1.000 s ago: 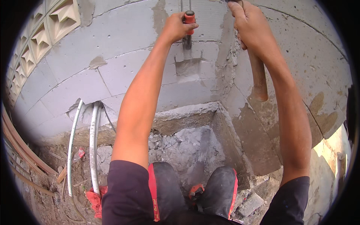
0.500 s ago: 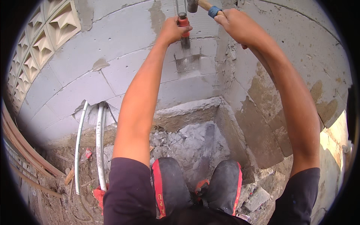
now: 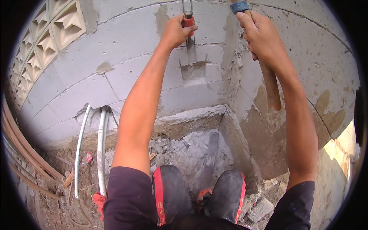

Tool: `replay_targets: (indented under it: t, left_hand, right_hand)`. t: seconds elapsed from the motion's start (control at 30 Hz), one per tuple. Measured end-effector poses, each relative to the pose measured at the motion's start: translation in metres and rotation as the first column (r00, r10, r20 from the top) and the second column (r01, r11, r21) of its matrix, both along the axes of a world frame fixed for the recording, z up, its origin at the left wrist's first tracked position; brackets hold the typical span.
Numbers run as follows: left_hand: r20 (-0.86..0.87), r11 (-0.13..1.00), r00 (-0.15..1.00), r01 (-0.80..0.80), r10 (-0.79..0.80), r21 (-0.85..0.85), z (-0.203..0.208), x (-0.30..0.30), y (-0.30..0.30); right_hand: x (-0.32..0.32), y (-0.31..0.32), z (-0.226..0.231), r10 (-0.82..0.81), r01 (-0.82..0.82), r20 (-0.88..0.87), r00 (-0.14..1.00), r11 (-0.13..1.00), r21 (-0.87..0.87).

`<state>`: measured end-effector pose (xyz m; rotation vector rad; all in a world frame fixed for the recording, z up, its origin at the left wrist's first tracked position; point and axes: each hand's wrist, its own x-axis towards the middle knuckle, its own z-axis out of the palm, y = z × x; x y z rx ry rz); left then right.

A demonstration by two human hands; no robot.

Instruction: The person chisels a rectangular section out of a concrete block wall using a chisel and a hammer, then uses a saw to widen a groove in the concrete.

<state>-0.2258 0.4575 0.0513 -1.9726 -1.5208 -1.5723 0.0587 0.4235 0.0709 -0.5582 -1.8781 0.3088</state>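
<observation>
My left hand [image 3: 176,31] is wrapped around the red grip of a chisel [image 3: 188,22], held upright with its blade down against the grey block wall [image 3: 149,73]. Below the blade, a shallow square recess [image 3: 193,71] is cut into the wall. A hammer [image 3: 273,90] is gripped in my right hand [image 3: 264,37], raised to the right of the chisel. Its wooden handle slants down past my wrist and has blue wrapping near the top. The hammer's head lies outside the upper edge of the picture. A thin metal loop or pipe pair [image 3: 187,5] shows above the chisel.
Two pale pipes [image 3: 101,149] rise from the ground into a broken hole in the wall at left. Rubble and dust [image 3: 191,147] lie in the corner before my knees. A red cloth or glove [image 3: 99,203] sits by the pipes. Patterned vent blocks [image 3: 46,42] fill the upper left.
My right hand with the hammer has swung right and away from the chisel, so its head has left the picture. The left hand stays on the chisel. The view has shifted slightly.
</observation>
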Motion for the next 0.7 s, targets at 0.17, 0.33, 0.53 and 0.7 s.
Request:
replay_targets:
  t: [0.17, 0.33, 0.53, 0.7]
  left_hand:
    - [-0.076, 0.993, 0.991, -0.11, 0.107, -0.043, 0.006, 0.0, 0.0]
    - [0.04, 0.998, 0.998, -0.041, 0.044, -0.057, -0.002, 0.0, -0.001]
    - [-0.032, 0.995, 0.994, -0.104, 0.104, 0.006, -0.002, -0.011, 0.007]
    - [0.015, 0.992, 0.999, -0.045, 0.047, -0.117, -0.013, -0.002, 0.0]
  right_hand:
    - [-0.015, -0.006, 0.009, -0.061, 0.105, -0.156, 0.986, 0.95, 0.295]
    - [-0.023, 0.021, 0.0, -0.14, 0.107, 0.247, 0.959, 0.984, 0.141]
    - [-0.04, 0.03, -0.007, -0.043, 0.047, -0.018, 0.999, 0.964, 0.263]
    - [-0.022, 0.01, 0.006, -0.062, 0.115, 0.408, 0.911, 0.988, -0.106]
